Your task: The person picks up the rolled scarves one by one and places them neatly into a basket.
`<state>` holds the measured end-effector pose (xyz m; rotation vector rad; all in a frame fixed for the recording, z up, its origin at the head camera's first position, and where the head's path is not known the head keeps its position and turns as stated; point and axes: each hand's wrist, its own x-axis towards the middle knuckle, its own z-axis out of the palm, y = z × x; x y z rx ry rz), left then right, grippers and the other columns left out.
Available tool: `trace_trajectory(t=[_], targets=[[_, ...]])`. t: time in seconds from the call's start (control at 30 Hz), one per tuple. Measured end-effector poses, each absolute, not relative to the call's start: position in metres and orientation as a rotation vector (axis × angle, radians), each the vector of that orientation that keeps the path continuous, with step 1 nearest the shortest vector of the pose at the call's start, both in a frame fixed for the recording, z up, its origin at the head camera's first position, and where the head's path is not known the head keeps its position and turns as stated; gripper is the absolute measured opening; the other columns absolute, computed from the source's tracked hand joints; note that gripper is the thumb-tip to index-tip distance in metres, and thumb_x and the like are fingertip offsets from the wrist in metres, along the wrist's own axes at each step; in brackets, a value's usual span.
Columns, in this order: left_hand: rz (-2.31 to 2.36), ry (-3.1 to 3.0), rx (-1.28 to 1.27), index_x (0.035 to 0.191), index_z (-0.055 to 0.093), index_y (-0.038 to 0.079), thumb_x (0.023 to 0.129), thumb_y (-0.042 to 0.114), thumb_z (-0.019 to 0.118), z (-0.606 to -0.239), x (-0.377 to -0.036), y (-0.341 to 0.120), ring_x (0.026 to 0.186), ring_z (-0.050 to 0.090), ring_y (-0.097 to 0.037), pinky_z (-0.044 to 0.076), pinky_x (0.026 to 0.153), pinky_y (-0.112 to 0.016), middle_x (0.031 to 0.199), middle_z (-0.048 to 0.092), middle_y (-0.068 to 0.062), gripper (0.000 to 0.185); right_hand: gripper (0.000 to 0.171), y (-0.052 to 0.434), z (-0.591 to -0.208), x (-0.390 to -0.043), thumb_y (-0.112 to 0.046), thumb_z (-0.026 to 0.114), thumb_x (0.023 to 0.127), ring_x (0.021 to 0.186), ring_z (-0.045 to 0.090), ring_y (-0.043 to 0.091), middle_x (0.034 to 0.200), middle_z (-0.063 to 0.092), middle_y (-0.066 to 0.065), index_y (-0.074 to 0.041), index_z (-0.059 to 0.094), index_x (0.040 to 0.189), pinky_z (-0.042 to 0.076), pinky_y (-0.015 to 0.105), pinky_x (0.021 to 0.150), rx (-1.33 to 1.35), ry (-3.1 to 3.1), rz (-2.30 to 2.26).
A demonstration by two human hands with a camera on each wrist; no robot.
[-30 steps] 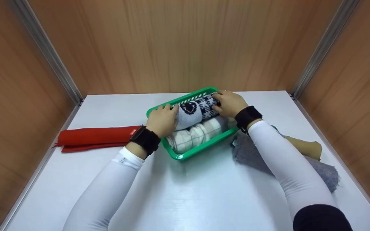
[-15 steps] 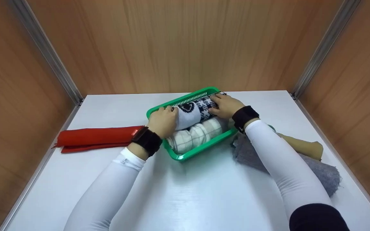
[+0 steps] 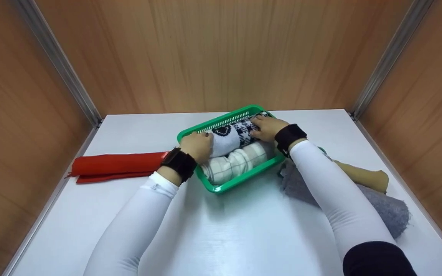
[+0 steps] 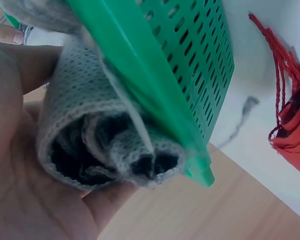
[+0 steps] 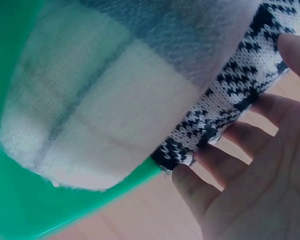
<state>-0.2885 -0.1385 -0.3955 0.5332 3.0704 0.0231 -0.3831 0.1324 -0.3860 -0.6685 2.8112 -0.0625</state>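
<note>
A green plastic basket [image 3: 221, 188] sits mid-table. Two rolled cloths lie in it side by side: a black-and-white patterned roll [image 3: 231, 135] along the far wall and a white checked roll [image 3: 236, 161] in front. My left hand [image 3: 197, 147] cups the patterned roll's pale left end [image 4: 75, 130], thumb and fingers round it, against the slotted basket wall [image 4: 190, 65]. My right hand [image 3: 266, 128] holds the roll's houndstooth right end [image 5: 230, 95], fingertips [image 5: 187, 175] under its edge. The white checked roll [image 5: 90, 115] lies beside it.
A folded red scarf [image 3: 117, 165] with a fringe [image 4: 277, 55] lies left of the basket. A grey cloth [image 3: 388, 211] and a tan cloth [image 3: 366, 177] lie at the right, partly under my right arm. Wooden walls enclose the white table [image 3: 236, 237].
Both hands have pushed the patterned roll lower into the basket against its far wall. My right hand has slid a little down and inward along the roll's end.
</note>
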Motion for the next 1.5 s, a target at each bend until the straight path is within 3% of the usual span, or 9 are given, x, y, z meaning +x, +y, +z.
trace_trajectory(t=[0.6, 0.87, 1.1, 1.5], targets=[[0.152, 3.134, 0.625, 0.136, 0.070, 0.005, 0.095, 0.023, 0.074, -0.391, -0.302, -0.154, 0.119, 0.070, -0.044, 0.060, 0.099, -0.060, 0.132, 0.070, -0.022, 0.045, 0.067, 0.144, -0.368, -0.384, -0.042, 0.052, 0.114, 0.162, 0.034, 0.046, 0.175, 0.032, 0.026, -0.008, 0.035, 0.170, 0.030, 0.060, 0.132, -0.765, 2.865, -0.172], [0.211, 3.173, 0.659, 0.145, 0.065, 0.003, 0.099, 0.024, 0.072, -0.383, -0.296, -0.154, 0.125, 0.068, -0.043, 0.059, 0.103, -0.061, 0.138, 0.070, -0.022, 0.052, 0.066, 0.151, -0.356, -0.373, -0.041, 0.055, 0.113, 0.163, 0.033, 0.044, 0.176, 0.032, 0.024, -0.012, 0.037, 0.170, 0.029, 0.060, 0.132, -0.791, 2.901, -0.237], [0.245, 3.212, 0.706, 0.143, 0.067, 0.004, 0.100, 0.027, 0.073, -0.379, -0.291, -0.150, 0.124, 0.070, -0.041, 0.061, 0.102, -0.060, 0.137, 0.070, -0.021, 0.050, 0.069, 0.158, -0.350, -0.362, -0.043, 0.055, 0.113, 0.162, 0.033, 0.045, 0.177, 0.029, 0.022, -0.015, 0.035, 0.171, 0.031, 0.064, 0.130, -0.775, 2.916, -0.271], [0.323, 3.222, 0.752, 0.151, 0.061, 0.003, 0.101, 0.030, 0.073, -0.380, -0.282, -0.147, 0.135, 0.064, -0.043, 0.054, 0.113, -0.059, 0.146, 0.066, -0.022, 0.058, 0.068, 0.167, -0.356, -0.347, -0.043, 0.060, 0.110, 0.160, 0.038, 0.045, 0.174, 0.035, 0.024, -0.013, 0.040, 0.169, 0.036, 0.064, 0.127, -0.852, 3.010, -0.342]])
